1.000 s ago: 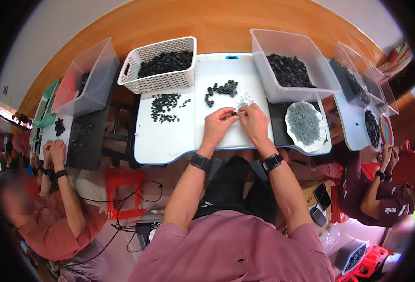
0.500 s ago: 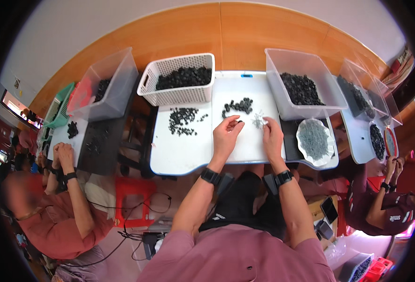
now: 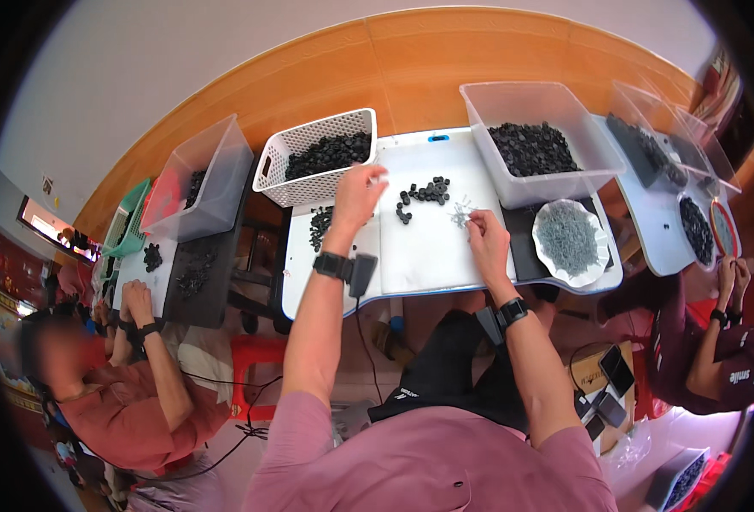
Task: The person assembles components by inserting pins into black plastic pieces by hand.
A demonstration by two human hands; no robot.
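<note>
A white counter (image 3: 428, 256) stands before an orange wall. The left hand (image 3: 358, 194) is raised by the white basket (image 3: 317, 158), fingers pinched on something too small to tell. The right hand (image 3: 488, 243) rests beside small grey pins (image 3: 460, 213), fingers curled; black rings (image 3: 424, 194) lie between the hands.

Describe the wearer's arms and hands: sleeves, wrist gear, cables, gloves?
Both hands are bare, no gloves. The left hand and right hand come off bare forearms; pink short sleeves end near the elbows. Each wrist carries a black band: the left wristband has a dark boxy module beside it with a thin black cable hanging down, the right wristband a similar dark module.
</note>
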